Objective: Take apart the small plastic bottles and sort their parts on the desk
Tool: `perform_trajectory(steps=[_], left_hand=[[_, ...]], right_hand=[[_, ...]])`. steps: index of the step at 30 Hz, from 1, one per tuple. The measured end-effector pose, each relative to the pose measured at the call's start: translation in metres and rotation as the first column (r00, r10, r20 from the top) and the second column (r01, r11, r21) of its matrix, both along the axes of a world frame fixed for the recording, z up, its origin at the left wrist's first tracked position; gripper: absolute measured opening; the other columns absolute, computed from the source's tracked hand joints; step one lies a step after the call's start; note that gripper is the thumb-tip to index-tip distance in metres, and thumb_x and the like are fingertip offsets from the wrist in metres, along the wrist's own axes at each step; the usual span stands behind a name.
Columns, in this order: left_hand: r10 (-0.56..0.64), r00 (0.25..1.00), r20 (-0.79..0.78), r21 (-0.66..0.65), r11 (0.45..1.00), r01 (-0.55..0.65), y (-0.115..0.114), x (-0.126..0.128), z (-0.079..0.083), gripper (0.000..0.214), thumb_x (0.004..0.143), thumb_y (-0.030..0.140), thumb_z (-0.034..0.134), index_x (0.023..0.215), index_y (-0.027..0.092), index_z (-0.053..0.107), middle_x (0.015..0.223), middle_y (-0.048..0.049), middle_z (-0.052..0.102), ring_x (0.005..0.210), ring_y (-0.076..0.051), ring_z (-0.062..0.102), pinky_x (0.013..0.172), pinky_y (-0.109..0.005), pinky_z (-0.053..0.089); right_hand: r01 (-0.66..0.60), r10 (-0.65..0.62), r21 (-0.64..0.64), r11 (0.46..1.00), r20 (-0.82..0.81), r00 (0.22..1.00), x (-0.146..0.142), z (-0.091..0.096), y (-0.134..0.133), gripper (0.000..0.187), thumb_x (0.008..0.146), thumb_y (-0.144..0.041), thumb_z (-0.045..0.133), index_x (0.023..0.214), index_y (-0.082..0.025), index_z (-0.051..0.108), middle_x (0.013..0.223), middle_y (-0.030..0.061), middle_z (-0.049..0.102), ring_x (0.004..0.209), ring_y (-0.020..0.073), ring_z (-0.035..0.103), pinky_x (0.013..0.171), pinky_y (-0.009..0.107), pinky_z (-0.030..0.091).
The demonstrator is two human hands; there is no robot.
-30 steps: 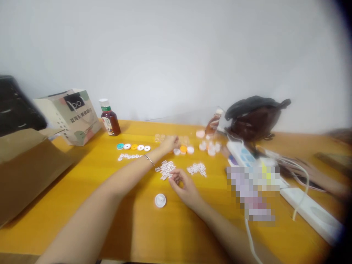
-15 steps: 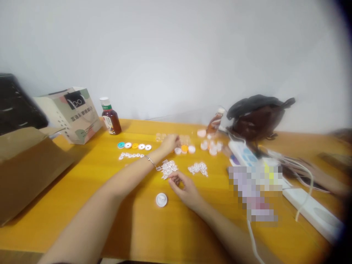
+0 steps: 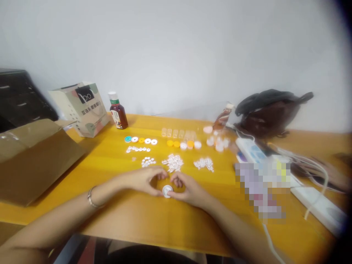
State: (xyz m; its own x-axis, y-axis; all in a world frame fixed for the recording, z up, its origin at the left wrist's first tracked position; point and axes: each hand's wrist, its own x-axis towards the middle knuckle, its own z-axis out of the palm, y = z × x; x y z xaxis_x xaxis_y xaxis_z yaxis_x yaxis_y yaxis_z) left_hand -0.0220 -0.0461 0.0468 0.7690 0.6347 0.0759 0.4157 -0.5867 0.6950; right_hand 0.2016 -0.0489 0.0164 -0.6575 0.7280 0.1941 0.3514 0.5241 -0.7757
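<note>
A white round cap (image 3: 167, 191) lies on the table between my hands. My left hand (image 3: 147, 179) arches around its left side, thumb tip at the edge and fingers curved above it, apart from the thumb. From the right, my right hand (image 3: 191, 189) lays its thumb over the cap's edge, while its other fingers curl in, apart from the thumb. Both hands look open, though the curled fingertips are blurred. Just beyond are a pile of white lattice-like pieces (image 3: 173, 162), a pile of small white pieces (image 3: 204, 164) and several white discs (image 3: 148, 161).
Farther back are a row of coloured round lids (image 3: 141, 140), orange and white caps (image 3: 183, 145) and clear small cups (image 3: 175, 133). A cardboard box (image 3: 35, 161), paper bag (image 3: 92, 110) and bottle (image 3: 118, 114) stand left. Right are a power strip (image 3: 320, 207), cables and another person's hand (image 3: 327, 174).
My left hand has drawn back from the clear cups to the white cap. My right hand has moved from the lattice pile's edge to the cap. The view has shifted slightly.
</note>
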Motion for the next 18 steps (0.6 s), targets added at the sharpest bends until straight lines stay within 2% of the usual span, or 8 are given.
perform_trajectory(steps=[4,7,15,18], left_hand=[[0.134,0.99,0.047,0.02,0.991,-0.135,-0.012,0.013,-0.023,0.032,0.068,0.038,0.068,0.087,0.016,0.053,0.087,-0.0022,0.055,0.08,-0.015,0.052,0.07,-0.025,0.041],[0.215,0.973,0.085,0.019,0.976,-0.217,-0.014,0.022,-0.035,0.028,0.07,0.038,0.066,0.08,0.016,0.052,0.08,-0.0004,0.054,0.073,-0.013,0.051,0.064,-0.023,0.039],[0.281,0.95,0.135,0.104,0.95,-0.296,-0.022,0.026,-0.037,0.022,0.07,0.032,0.064,0.068,0.016,0.049,0.068,0.0017,0.052,0.064,-0.011,0.048,0.057,-0.021,0.036],[0.292,0.948,0.129,0.118,0.944,-0.307,-0.021,0.028,-0.037,0.023,0.068,0.03,0.065,0.066,0.016,0.047,0.066,0.0027,0.05,0.061,-0.01,0.046,0.055,-0.02,0.035]], right_hand=[[-0.04,0.039,0.067,0.997,0.018,0.999,-0.004,-0.004,0.0,0.015,0.072,-0.027,0.064,0.079,-0.019,0.054,0.068,-0.003,0.048,0.063,0.0102,0.044,0.058,0.021,0.037],[-0.057,0.056,0.117,0.992,0.015,0.998,-0.004,-0.006,0.0,0.007,0.077,-0.025,0.06,0.079,-0.019,0.057,0.069,-0.0011,0.051,0.066,0.0115,0.048,0.061,0.023,0.038],[-0.028,0.026,0.211,0.977,0.012,1.0,-0.007,-0.009,-0.005,0.006,0.081,-0.024,0.056,0.082,-0.019,0.059,0.068,0.0003,0.052,0.067,0.0134,0.048,0.063,0.025,0.039],[0.044,-0.027,0.23,0.972,-0.08,0.996,-0.011,-0.008,-0.011,0.007,0.084,-0.022,0.05,0.08,-0.02,0.056,0.069,0.0008,0.052,0.067,0.0138,0.048,0.063,0.025,0.039]])
